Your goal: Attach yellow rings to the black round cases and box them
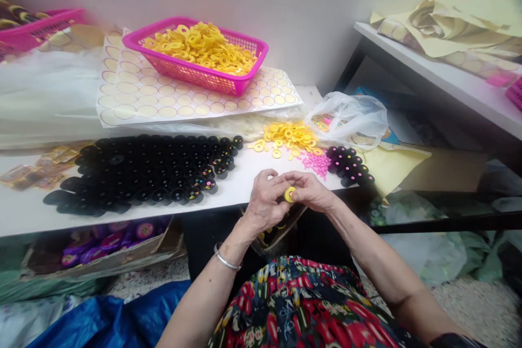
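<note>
My left hand (266,202) and my right hand (312,191) meet just below the front edge of the white table (28,209), fingers pinched together around one small yellow ring (289,194). Beyond my hands lies a loose pile of yellow rings (290,137) with a scatter of tiny pink pieces (317,163) beside it. A small group of black caps (350,166) stands to the right of the pink pieces. A large block of black caps (142,171) in rows fills the table to the left of my hands.
A pink basket (191,72) full of yellow rings sits on sheets of round stickers (163,99) at the back. A clear plastic bag (353,114) lies right of the pile. A cardboard box (106,253) of purple items sits under the table. A second shelf (440,79) stands at right.
</note>
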The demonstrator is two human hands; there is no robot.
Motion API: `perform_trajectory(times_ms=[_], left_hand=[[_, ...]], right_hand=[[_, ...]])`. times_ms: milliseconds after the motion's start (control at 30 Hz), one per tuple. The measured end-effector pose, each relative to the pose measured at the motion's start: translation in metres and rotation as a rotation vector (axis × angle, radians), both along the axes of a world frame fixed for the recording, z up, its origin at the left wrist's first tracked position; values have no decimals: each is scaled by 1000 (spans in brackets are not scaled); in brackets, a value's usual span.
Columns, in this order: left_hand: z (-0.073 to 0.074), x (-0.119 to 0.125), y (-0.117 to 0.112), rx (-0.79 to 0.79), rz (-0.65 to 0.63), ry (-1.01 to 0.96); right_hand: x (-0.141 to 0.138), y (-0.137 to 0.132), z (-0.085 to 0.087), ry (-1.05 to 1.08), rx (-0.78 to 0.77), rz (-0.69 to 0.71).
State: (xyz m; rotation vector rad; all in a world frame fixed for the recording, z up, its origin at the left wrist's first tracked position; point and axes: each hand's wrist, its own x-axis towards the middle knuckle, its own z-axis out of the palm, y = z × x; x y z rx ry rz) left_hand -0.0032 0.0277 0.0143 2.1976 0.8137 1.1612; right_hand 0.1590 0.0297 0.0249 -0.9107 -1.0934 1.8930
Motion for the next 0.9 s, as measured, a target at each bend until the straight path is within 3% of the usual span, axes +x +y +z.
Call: perform_trajectory(times_ms=[167, 267, 400, 533, 633, 767, 900], left_hand=[[-10, 7, -2, 27, -12, 7], [-22, 7, -2, -35, -12, 36], [-31, 5, -6, -116, -11, -26], [-36, 7, -15, -126, -79, -38], [-44, 10, -22, -123, -101, -18], [-56, 8, -27, -146, -26, -7], [-60, -2, -29, -119, 31, 100]], right_hand=[[-2, -8, -8, -78, 65, -86], [-5, -14, -21, -40, 17, -183], [0, -21, -31, 100, -138, -83], [5, -27, -33, 72, -190, -39], [0, -34, -40, 42, -157, -94], [-14, -46, -55, -26, -59, -259], [-18, -46, -52, -221, 82, -127]])
